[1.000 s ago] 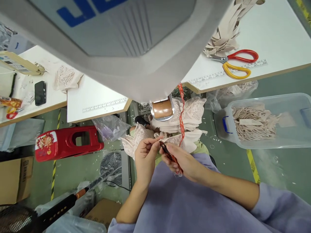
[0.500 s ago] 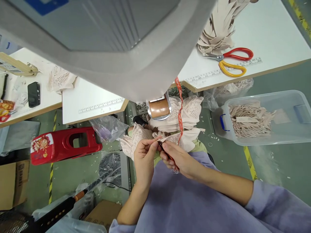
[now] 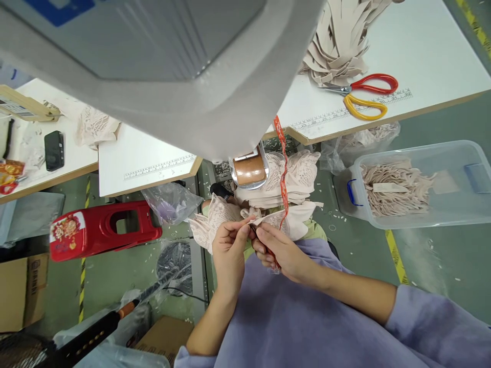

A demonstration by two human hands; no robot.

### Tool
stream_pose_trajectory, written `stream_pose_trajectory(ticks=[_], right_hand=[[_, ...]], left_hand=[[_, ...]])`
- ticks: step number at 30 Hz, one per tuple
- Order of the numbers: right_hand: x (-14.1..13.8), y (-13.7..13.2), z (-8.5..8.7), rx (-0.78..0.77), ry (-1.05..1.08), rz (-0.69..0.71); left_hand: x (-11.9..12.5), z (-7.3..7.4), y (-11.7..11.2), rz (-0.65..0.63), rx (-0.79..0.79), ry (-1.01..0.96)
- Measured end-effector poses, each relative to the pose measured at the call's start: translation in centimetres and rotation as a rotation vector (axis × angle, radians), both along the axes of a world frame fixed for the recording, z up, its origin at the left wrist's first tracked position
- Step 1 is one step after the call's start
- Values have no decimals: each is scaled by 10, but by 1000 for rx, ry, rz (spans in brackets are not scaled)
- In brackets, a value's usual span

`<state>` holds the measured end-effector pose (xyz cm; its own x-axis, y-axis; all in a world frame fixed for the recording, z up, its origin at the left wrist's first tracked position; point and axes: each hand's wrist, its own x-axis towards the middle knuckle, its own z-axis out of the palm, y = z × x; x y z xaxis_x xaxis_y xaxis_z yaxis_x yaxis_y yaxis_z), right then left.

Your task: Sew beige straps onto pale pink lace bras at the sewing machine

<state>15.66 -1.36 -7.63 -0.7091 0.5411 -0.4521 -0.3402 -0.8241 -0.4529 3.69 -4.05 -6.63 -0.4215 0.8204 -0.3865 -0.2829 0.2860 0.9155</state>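
Note:
My left hand [image 3: 230, 253] pinches the edge of a beige lace bra piece [image 3: 218, 217] between thumb and fingertips. Closed around a slim dark tool, which looks like thread snips [image 3: 253, 232], is my right hand [image 3: 282, 250]. The tool's tip meets the fabric at my left fingertips; its grip is mostly hidden in my palm. A red cord [image 3: 284, 179] hangs from the machine above down to my right hand. More of the beige fabric [image 3: 297, 220] spreads across my lap, behind my hands. Beyond it lies a stack of lace bra pieces [image 3: 295, 174].
A large grey machine head [image 3: 215, 112] overhangs my lap. Scissors [image 3: 349, 92] and beige strips [image 3: 337, 51] lie on the white table [image 3: 429, 61]. At right stands a clear bin [image 3: 460, 204] of strips; at left, a red stool [image 3: 103, 230] and a fan [image 3: 92, 332].
The view has shifted very slightly. Both hands keep their grips at the fabric edge, and the dark tool's tip sits a little closer in between the fingertips.

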Motion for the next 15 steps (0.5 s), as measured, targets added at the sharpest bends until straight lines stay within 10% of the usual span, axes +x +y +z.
stream_pose_trajectory(ticks=[15], right_hand=[[-1,0,0,6,-13,-12]], left_hand=[[3,-8,-3,-3,6,58]])
